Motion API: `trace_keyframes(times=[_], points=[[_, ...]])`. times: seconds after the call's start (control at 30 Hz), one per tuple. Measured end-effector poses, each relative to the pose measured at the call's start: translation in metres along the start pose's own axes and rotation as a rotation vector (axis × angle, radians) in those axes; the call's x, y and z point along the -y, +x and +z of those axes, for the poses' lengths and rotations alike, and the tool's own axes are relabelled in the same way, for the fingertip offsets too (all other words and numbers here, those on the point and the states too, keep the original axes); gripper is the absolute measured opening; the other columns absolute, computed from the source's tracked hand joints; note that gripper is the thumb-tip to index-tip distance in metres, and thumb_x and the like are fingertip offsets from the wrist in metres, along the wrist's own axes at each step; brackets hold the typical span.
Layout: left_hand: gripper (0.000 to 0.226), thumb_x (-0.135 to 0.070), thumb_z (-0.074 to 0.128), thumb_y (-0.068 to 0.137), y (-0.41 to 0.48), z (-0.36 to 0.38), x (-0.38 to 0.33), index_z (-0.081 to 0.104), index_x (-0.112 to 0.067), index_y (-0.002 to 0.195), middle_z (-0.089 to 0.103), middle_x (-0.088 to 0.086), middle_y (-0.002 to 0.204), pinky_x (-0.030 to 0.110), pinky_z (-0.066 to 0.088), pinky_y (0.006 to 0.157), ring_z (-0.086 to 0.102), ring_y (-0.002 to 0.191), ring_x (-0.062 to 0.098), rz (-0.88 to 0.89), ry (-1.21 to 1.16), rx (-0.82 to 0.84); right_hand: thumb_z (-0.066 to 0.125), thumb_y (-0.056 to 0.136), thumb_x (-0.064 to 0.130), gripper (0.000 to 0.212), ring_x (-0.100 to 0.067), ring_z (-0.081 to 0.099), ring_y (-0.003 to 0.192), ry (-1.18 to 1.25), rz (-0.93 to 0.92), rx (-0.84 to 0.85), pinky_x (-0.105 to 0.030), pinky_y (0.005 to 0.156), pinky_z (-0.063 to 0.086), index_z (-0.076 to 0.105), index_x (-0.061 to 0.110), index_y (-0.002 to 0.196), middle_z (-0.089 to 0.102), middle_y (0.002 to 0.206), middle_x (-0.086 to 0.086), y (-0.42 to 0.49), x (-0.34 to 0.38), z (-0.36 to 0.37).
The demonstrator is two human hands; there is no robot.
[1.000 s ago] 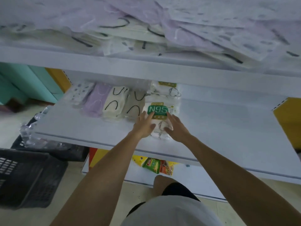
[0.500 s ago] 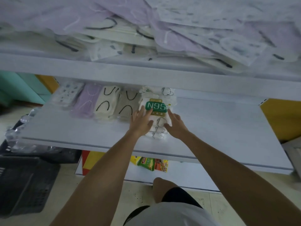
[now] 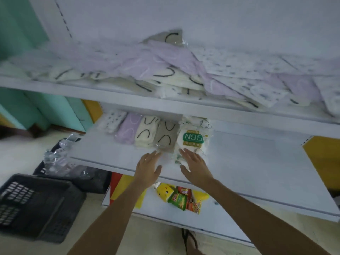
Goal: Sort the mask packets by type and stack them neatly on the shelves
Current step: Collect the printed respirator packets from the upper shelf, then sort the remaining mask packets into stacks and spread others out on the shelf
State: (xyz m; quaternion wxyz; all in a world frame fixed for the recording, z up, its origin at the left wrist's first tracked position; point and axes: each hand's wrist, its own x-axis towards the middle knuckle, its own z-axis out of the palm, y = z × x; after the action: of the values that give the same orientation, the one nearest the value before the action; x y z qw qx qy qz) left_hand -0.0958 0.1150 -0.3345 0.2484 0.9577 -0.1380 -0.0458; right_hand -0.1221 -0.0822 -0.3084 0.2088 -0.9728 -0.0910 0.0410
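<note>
On the middle shelf stands a row of sorted mask stacks: spotted white, lilac, cream, grey-brown and the N95 packets with a green label on top. My left hand hovers open at the shelf's front, just below the grey-brown stack. My right hand is open too, its fingertips at the near edge of the N95 stack. Neither hand holds anything. On the upper shelf lies a jumbled heap of mixed mask packets.
A black plastic crate stands on the floor at the left, with crumpled clear wrappers behind it. Snack packets lie on the bottom shelf under my hands. The right half of the middle shelf is bare.
Both hands have let go of the N95 stack and pulled back toward the shelf's front edge. My head has tilted up, so the heap on the upper shelf shows more fully.
</note>
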Motion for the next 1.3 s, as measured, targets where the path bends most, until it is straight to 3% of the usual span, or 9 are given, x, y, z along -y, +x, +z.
trace_keyframes(times=[0.13,0.2,0.27,0.4,0.5,0.67,0.87,1.1,1.3], points=[[0.069,-0.047,0.031,0.08,-0.041,-0.055,0.031,0.05,-0.006,0.132,0.053,0.012,0.134,0.03,0.03,0.104,0.047,0.124,0.031,0.043,-0.092,-0.152,0.03,0.093,0.037,0.057,-0.023,0.038,0.134,0.059,-0.229,-0.097,-0.034,0.111,0.027,0.033,0.013,0.144,0.039,0.147,-0.006,0.004,0.069,-0.014],[0.068,-0.047,0.031,0.081,-0.056,-0.086,0.041,0.052,-0.004,0.13,0.056,0.012,0.13,0.024,0.029,0.102,0.05,0.119,0.029,0.046,-0.1,-0.233,0.035,0.088,0.033,0.054,-0.027,0.053,0.12,0.113,-0.377,-0.181,-0.038,0.101,0.04,0.049,0.007,0.134,0.054,0.133,-0.011,0.01,0.105,-0.022],[0.062,-0.043,0.034,0.084,-0.066,-0.119,0.047,0.053,-0.005,0.129,0.058,0.012,0.128,0.019,0.028,0.101,0.053,0.116,0.027,0.071,-0.099,-0.31,0.044,0.087,0.024,0.045,-0.024,0.056,0.111,0.158,-0.503,-0.24,-0.034,0.092,0.047,0.057,0.003,0.124,0.062,0.122,-0.014,0.017,0.142,-0.037],[0.056,-0.039,0.032,0.086,-0.072,-0.189,0.049,0.057,-0.005,0.124,0.061,0.01,0.122,0.014,0.03,0.095,0.056,0.11,0.026,0.102,-0.062,-0.472,0.04,0.09,0.028,0.049,-0.018,0.044,0.116,0.233,-0.65,-0.337,-0.02,0.1,0.029,0.052,0.003,0.129,0.057,0.128,-0.013,0.032,0.209,-0.08],[0.052,-0.037,0.033,0.088,-0.066,-0.24,0.05,0.057,-0.009,0.124,0.061,0.006,0.12,0.023,0.036,0.09,0.055,0.109,0.022,0.124,-0.026,-0.6,0.042,0.093,0.028,0.047,-0.016,0.041,0.123,0.253,-0.683,-0.41,-0.011,0.102,0.019,0.049,0.005,0.132,0.052,0.134,-0.012,0.056,0.243,-0.111],[0.043,-0.024,0.041,0.088,-0.033,-0.305,0.076,0.057,-0.009,0.124,0.058,0.005,0.126,0.02,0.032,0.094,0.051,0.116,0.021,0.117,-0.005,-0.732,0.049,0.095,0.018,0.043,-0.025,0.038,0.132,0.202,-0.615,-0.397,-0.016,0.102,0.019,0.044,0.009,0.137,0.044,0.142,-0.01,0.124,0.273,-0.143],[0.035,-0.017,0.047,0.096,0.035,-0.355,0.13,0.054,-0.005,0.127,0.054,0.013,0.132,0.034,0.029,0.104,0.043,0.126,0.031,-0.005,0.149,-0.594,0.049,0.095,0.035,0.052,-0.025,0.027,0.137,-0.036,-0.398,-0.157,-0.035,0.113,0.021,0.035,0.02,0.142,0.033,0.149,-0.003,0.215,0.288,-0.155],[0.047,-0.026,0.049,0.094,0.075,-0.396,0.172,0.043,-0.01,0.138,0.042,0.016,0.142,0.04,0.033,0.106,0.039,0.129,0.033,-0.308,0.188,-0.403,0.051,0.092,0.043,0.052,-0.023,0.034,0.133,-0.106,-0.436,0.056,-0.038,0.109,0.028,0.041,0.021,0.138,0.038,0.145,-0.004,0.275,0.341,-0.146],[0.047,-0.02,0.062,0.088,0.088,-0.41,0.192,0.049,-0.011,0.133,0.052,0.007,0.134,0.032,0.043,0.094,0.057,0.11,0.023,-0.138,-0.028,-0.4,0.054,0.085,0.058,0.068,-0.027,0.039,0.127,-0.212,-0.378,0.128,-0.042,0.105,0.033,0.039,0.02,0.139,0.041,0.142,-0.005,0.299,0.381,-0.118]])
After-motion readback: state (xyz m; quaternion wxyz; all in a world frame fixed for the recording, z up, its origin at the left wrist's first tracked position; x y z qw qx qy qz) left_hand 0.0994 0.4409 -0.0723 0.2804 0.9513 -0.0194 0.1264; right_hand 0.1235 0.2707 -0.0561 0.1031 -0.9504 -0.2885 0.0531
